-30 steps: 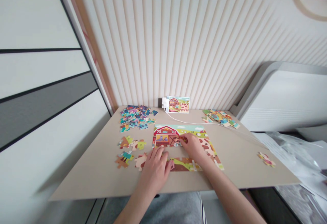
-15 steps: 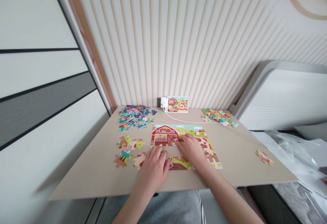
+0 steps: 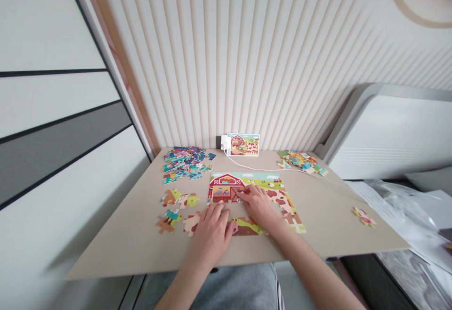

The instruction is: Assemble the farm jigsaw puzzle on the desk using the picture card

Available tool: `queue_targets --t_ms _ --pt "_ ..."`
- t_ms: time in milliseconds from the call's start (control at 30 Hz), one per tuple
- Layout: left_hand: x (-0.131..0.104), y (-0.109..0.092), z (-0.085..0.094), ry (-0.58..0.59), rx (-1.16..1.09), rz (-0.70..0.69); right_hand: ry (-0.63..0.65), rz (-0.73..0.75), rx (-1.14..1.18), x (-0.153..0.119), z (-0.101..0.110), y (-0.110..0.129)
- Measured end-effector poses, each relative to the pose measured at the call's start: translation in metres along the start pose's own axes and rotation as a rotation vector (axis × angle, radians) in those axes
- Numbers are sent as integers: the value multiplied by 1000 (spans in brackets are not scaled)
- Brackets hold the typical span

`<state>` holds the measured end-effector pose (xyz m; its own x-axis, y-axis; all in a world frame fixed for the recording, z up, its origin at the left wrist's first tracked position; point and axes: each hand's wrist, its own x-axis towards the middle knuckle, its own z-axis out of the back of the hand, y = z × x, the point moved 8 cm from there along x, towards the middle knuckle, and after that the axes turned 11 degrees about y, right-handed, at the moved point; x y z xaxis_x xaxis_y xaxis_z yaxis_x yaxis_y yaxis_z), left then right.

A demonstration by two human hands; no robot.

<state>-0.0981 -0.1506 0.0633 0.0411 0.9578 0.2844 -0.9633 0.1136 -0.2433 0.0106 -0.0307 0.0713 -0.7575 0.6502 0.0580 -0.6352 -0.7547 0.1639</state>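
A partly assembled farm jigsaw puzzle (image 3: 226, 178) lies flat on the table, with a red barn at its upper left and a brown-spotted cow at its right. A gap runs through its middle. My left hand (image 3: 213, 225) rests over the puzzle's lower left edge, fingers stretched out, beside a loose cow piece (image 3: 190, 223). Across the barn door and the pieces to its right lies my right hand (image 3: 259, 206), its fingers extended and fingertips on the puzzle. Part of the picture is hidden beneath both hands. Several loose pieces (image 3: 171, 197) lie to the left.
Against the ribbed wall leans a reference picture card (image 3: 243, 144) beside a white charger (image 3: 223, 142), whose cable crosses the table. Blue-purple puzzle pieces (image 3: 187, 161) are heaped at back left, yellow-green ones (image 3: 303, 161) at back right. One pink-yellow piece (image 3: 363, 217) sits near the right edge.
My right hand has slid a little left, its fingertips now at the barn door. My left hand stays in place. The whole view has shifted slightly.
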Motion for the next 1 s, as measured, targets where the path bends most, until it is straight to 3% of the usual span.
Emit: queue_targets --t_ms 467,567,633,733,900,1000 --pt "-1 3 0 43 -28 11 -72 83 200 -21 17 -1" --pt "-3 8 -2 59 -57 -25 -131 61 255 -28 24 -13" --pt "-5 12 -6 82 -72 -62 -202 -32 256 -38 31 -36" --pt "-7 18 -12 106 -82 -96 -249 -254 164 -70 37 -91" --pt "-6 17 -13 93 -82 -78 -246 -870 -166 -175 47 -218" --pt "-5 14 -11 70 -86 -77 -138 -1211 -110 -237 38 -281"
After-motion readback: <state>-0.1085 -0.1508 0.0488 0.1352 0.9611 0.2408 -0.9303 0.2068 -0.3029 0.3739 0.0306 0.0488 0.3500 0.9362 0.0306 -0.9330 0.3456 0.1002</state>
